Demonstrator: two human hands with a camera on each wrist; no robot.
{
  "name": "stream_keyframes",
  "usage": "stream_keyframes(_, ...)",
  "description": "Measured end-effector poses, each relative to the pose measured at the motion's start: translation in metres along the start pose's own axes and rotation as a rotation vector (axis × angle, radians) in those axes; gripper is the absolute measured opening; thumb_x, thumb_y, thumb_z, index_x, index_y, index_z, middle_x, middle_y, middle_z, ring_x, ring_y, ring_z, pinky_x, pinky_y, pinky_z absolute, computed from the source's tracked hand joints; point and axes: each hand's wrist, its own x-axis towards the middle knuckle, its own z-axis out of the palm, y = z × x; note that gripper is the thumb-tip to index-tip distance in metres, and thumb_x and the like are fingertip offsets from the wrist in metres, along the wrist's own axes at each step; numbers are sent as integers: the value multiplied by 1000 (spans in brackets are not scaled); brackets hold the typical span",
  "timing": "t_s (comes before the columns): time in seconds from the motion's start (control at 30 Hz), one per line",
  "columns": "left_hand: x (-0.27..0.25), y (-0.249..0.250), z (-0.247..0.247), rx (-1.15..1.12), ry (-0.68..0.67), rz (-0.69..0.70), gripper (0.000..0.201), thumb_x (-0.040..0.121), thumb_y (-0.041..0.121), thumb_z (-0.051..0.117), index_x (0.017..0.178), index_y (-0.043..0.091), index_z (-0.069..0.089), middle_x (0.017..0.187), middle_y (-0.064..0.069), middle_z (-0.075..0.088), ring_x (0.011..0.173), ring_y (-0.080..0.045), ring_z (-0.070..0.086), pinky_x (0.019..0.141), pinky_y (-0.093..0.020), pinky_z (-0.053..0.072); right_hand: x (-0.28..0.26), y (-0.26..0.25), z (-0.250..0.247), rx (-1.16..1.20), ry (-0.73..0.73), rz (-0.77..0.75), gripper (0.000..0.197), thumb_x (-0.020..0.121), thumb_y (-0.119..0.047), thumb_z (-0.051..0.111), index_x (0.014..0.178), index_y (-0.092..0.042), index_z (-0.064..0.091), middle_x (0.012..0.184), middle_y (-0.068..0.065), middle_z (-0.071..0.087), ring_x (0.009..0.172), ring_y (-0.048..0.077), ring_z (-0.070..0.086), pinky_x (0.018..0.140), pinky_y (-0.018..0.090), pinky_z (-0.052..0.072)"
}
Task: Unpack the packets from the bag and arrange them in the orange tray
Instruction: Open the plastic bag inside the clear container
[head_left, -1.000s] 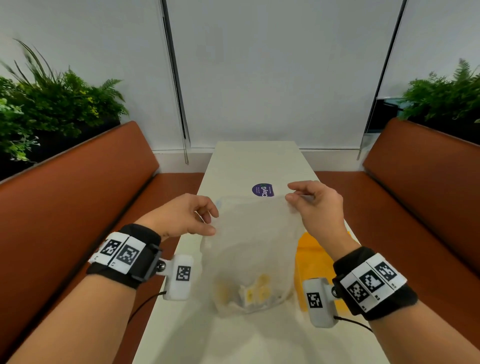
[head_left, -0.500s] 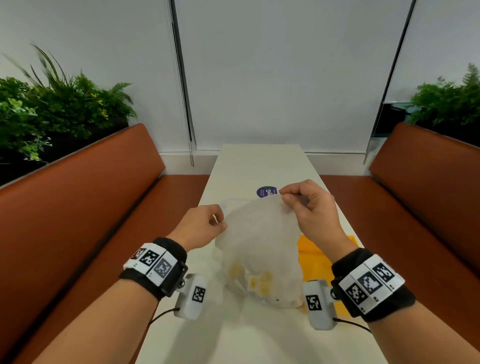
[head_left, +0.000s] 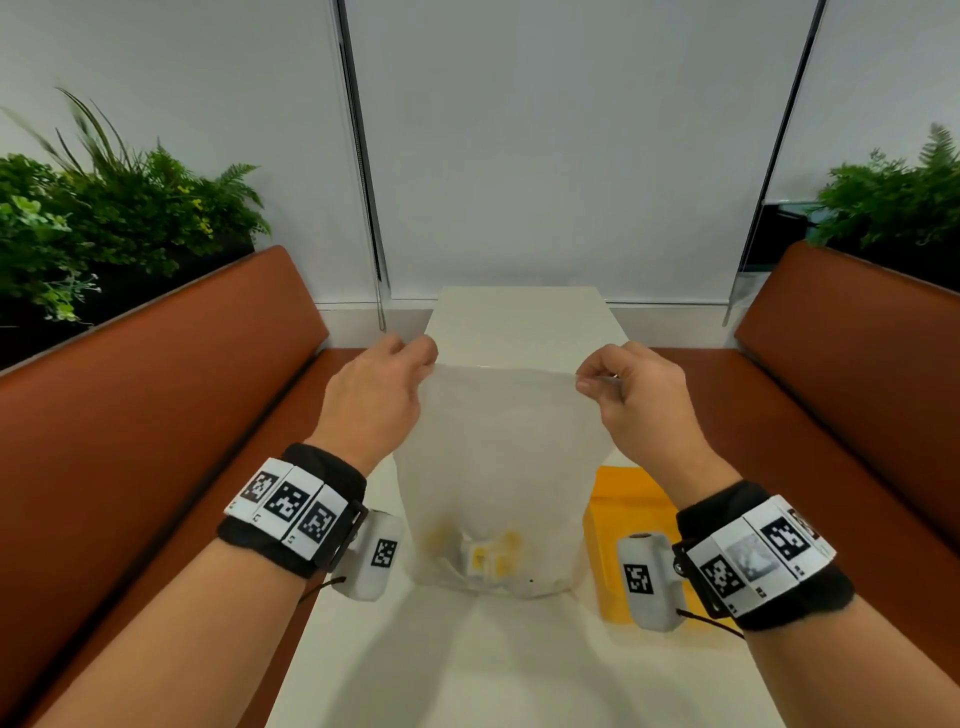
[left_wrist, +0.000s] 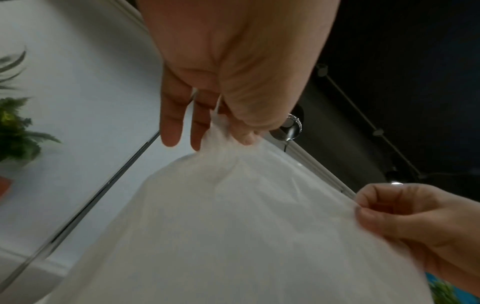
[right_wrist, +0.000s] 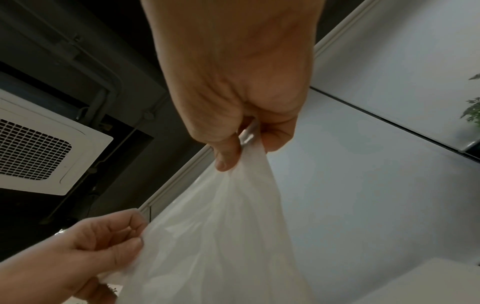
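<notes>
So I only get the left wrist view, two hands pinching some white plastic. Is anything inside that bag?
Observer: Yes. The head view shows yellowish packets at the bottom of the bag.
Visitor: Where do they go?
Observer: An orange tray lies on the table, right of the bag and partly behind the right wrist.
Visitor: Is the bag in the air?
Observer: Its bottom seems to rest on the table, while the left hand and right hand pinch its top corners and hold it upright.
</notes>
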Motion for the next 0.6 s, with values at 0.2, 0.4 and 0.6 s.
stream_keyframes(0.2,-1,-5,-15,-215,-49,-87,8,94,21,58,98,15,60,80,1,60,69,-15,54,63,-24,44,3,5,-2,-159,-57,46,7,85,-6,64,84,-11,68,76,7,62,69,25,55,62,32,46)
stream_keyframes(0.4,-16,-5,-7,-508,-62,-348,31,92,11,60,119,24,55,89,9,60,86,-3,57,77,-17,46,1,-15,11,-488,-33,-5,13,76,-17,72,89,-17,69,85,4,64,83,33,58,70,37,34)
stream_keyframes(0.6,-16,0,-3,-674,37,-396,15,88,8,65,98,18,59,84,4,69,81,-2,64,72,-16,47,6,-73,51,-376,-62,-363,24,75,-30,72,96,-19,69,90,-2,67,90,26,60,83,44,37)
